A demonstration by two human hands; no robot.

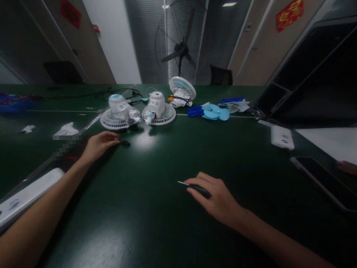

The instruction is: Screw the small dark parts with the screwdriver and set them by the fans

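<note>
Holding a dark-handled screwdriver in a closed grip, the right hand is over the table, the tip pointing left. The left hand has its fingertips at a small black piece; whether they grip it, I cannot tell. Just beyond, two white fan units lie face down, blocking the way, with a third unit behind to the right. Light-blue blades and a phone lie further right.
</note>
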